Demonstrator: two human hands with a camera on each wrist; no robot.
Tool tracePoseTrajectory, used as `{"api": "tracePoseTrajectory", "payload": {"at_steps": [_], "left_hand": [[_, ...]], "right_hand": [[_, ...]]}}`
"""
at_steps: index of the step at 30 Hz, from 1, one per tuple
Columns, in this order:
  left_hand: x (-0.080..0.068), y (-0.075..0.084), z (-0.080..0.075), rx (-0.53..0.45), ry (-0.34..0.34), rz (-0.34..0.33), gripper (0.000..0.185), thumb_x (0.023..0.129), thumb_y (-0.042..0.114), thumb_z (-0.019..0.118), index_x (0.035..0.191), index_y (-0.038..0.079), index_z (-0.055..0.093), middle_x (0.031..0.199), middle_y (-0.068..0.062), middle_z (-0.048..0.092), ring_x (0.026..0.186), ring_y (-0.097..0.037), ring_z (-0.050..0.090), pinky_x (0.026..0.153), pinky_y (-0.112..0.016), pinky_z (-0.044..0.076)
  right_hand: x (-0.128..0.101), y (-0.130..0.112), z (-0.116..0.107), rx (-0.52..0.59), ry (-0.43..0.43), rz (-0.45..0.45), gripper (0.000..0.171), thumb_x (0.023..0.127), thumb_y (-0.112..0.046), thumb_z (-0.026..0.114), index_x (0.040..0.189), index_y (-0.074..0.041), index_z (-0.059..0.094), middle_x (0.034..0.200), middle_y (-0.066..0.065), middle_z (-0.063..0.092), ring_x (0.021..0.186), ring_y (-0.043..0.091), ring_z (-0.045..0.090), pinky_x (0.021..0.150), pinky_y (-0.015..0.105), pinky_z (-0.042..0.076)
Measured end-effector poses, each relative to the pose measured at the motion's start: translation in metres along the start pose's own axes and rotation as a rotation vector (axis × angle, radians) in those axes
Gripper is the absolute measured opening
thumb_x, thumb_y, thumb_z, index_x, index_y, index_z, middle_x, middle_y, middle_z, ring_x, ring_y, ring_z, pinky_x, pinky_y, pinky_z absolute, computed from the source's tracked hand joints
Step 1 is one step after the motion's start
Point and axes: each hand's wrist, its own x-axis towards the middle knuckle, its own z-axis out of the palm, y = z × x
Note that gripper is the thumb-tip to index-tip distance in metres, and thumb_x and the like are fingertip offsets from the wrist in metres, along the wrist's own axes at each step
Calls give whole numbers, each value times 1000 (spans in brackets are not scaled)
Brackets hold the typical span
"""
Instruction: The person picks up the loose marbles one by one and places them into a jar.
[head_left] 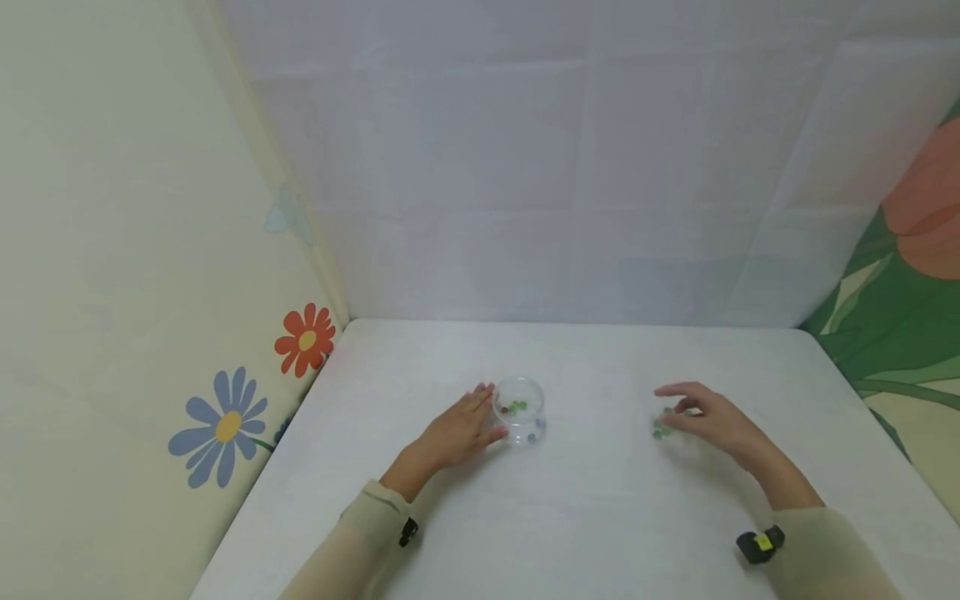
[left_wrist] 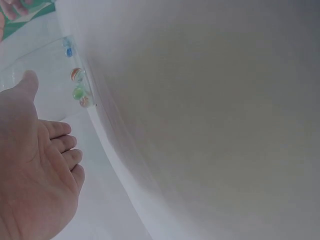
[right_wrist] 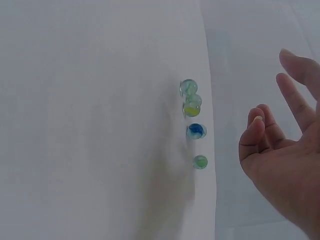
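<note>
Left hand relaxed, fingers straight against small clear plastic bowl on white surface. Right hand loose, empty, over loose glass marbles. Judged step: reaching for marble; next needs fingertip pinch.

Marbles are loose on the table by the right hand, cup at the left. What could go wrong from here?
1. The marbles lie loose on the smooth table; a brush from the right hand, which holds none, could send them rolling.
2. The cup is light and clear; the left hand only rests open against its side, so a nudge might tip it and spill the marbles inside.
</note>
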Motion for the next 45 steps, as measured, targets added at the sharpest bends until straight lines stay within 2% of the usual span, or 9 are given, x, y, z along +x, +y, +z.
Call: {"api": "tracePoseTrajectory", "payload": {"at_steps": [11, 16, 21, 25, 31, 36, 45], "left_hand": [[2, -3, 3, -7, 11, 10, 80, 106, 54, 40, 158, -4, 22, 167, -16, 20, 156, -28, 15, 128, -41, 14], [1, -2, 2, -13, 6, 8, 81, 106, 55, 39, 158, -4, 22, 167, -16, 20, 156, -29, 15, 128, -41, 15], [0, -1, 0, -25, 8, 3, 80, 106, 54, 41, 158, -4, 24, 167, -16, 20, 156, -29, 15, 128, -42, 16], [0, -1, 0, -36, 17, 12, 80, 106, 54, 41, 157, -5, 25, 166, -17, 22, 155, -30, 17, 128, -43, 17], [0, -1, 1, -37, 10, 6, 80, 106, 54, 42, 158, -4, 25, 167, -16, 21, 156, -29, 16, 128, -42, 16], [2, -2, 4, -28, -1, -9, 79, 106, 53, 42, 159, -3, 23, 168, -14, 18, 156, -27, 12, 128, -40, 12], [3, -3, 6, -19, 17, 4, 79, 106, 54, 42, 158, -4, 26, 167, -15, 21, 156, -28, 15, 128, -41, 14]], "right_hand": [[-6, 16, -15, -38, 27, 16, 45, 98, -30, 69, 136, -9, 60, 144, 19, 50, 120, 35, 53, 86, 38, 50], [-7, 21, -20, -43, 19, 18, 48, 99, -34, 68, 138, -8, 58, 146, 21, 47, 122, 38, 52, 88, 43, 52], [-6, 25, -21, -37, 12, 58, 53, 98, -38, 68, 140, -8, 57, 147, 23, 45, 123, 39, 51, 89, 46, 52], [-5, 30, -21, -46, 6, 94, 56, 98, -39, 67, 143, -7, 54, 148, 24, 43, 122, 39, 50, 88, 45, 52], [-2, 38, -21, -60, 0, 102, 59, 97, -39, 68, 143, -5, 54, 145, 25, 44, 120, 38, 50, 85, 43, 51], [1, 43, -20, -64, -7, 119, 57, 97, -35, 70, 142, -4, 55, 142, 25, 46, 117, 36, 51, 86, 42, 50], [5, 47, -17, -97, 2, 104, 49, 95, -22, 72, 137, -1, 59, 133, 25, 53, 110, 33, 53, 86, 42, 48]]}}
